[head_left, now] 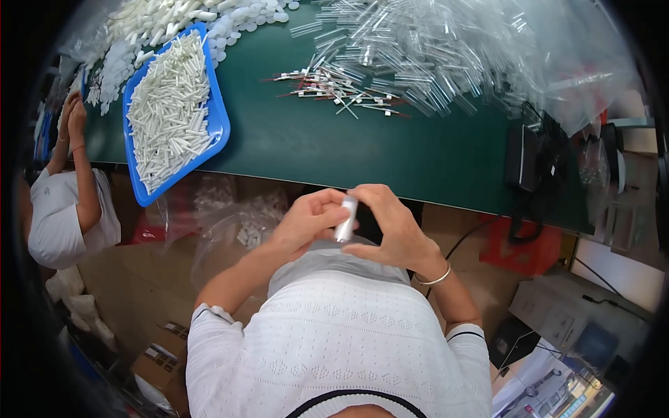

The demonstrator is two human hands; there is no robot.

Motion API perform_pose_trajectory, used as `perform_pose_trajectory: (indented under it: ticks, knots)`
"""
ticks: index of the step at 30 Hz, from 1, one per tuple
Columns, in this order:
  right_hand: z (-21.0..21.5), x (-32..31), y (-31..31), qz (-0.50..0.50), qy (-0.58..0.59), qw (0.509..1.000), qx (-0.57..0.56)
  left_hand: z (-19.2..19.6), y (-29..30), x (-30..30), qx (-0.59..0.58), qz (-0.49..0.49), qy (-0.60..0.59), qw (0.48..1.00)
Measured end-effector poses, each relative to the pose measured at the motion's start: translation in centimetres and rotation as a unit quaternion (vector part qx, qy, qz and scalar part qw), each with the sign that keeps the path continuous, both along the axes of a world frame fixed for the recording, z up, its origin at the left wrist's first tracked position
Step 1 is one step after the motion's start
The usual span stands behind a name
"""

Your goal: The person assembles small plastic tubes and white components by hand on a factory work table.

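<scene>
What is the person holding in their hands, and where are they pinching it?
A small clear plastic tube with a white end. The left hand pinches its lower part, and the right hand has its fingers on the top end.

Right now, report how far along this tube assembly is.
Done: a small pile of finished tubes with red tips lies on the green table. In hand: left hand and right hand hold one tube. Left: a blue tray of white sticks and a heap of clear tubes.

Assembly workshop: heaped plastic tubes point(446, 49)
</scene>
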State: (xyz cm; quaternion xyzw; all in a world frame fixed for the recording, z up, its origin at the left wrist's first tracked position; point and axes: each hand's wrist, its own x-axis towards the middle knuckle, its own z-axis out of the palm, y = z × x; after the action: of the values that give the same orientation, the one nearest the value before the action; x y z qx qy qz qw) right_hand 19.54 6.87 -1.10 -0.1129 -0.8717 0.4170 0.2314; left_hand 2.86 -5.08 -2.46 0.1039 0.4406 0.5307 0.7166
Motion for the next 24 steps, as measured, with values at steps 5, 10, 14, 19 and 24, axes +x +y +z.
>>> perform_pose_trajectory:
  ticks: [5,10,14,19,24]
  knots:
    - [0.3,-3.4,6.9,-0.170,-0.012,0.965,0.198,-2.6,-9.0,-6.1,-0.170,-0.089,0.386,0.902]
    - [-2.4,-3.8,9.4,-0.197,-0.044,0.951,0.232,-3.6,-10.8,-6.8,-0.074,-0.169,0.678,0.712]
    - [-2.1,-2.1,7.4,-0.169,-0.037,0.963,0.205,0.9,-2.3,-2.5,0.145,0.046,0.636,0.756]
    - [-2.2,-0.3,6.4,-0.178,-0.017,0.966,0.188,-0.3,8.6,0.6,0.276,0.058,0.763,0.582]
    - [-1.6,1.6,4.7,-0.281,-0.018,0.954,-0.108,-0.8,9.5,0.2,0.251,0.006,0.806,0.537]
